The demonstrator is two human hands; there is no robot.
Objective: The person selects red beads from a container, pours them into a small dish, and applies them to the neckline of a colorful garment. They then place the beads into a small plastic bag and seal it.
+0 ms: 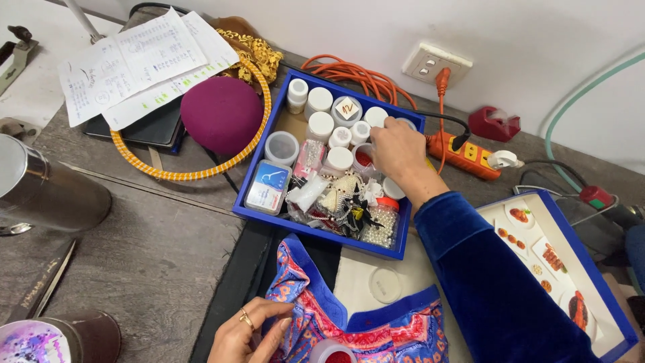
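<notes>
My right hand (402, 156), in a dark blue velvet sleeve, reaches into a blue tray (262, 151) full of small white-lidded jars (320, 125), bead packets and pearl strings. Its fingers curl around a small jar at the tray's back right; the grip itself is hidden. My left hand (250, 333), wearing a ring, rests at the bottom on a colourful blue, red and orange embroidered cloth (376, 326), its fingertips pinching the cloth's edge. A small jar of red beads (334, 352) stands just right of that hand.
A magenta felt dome (222, 114) lies inside a yellow hoop (191, 173) by papers (138, 64) and a dark notebook. An orange power strip (463, 154) and cable lie behind the tray. A second blue tray (608, 306) sits right. A metal cylinder (47, 191) and scissors (44, 282) lie left.
</notes>
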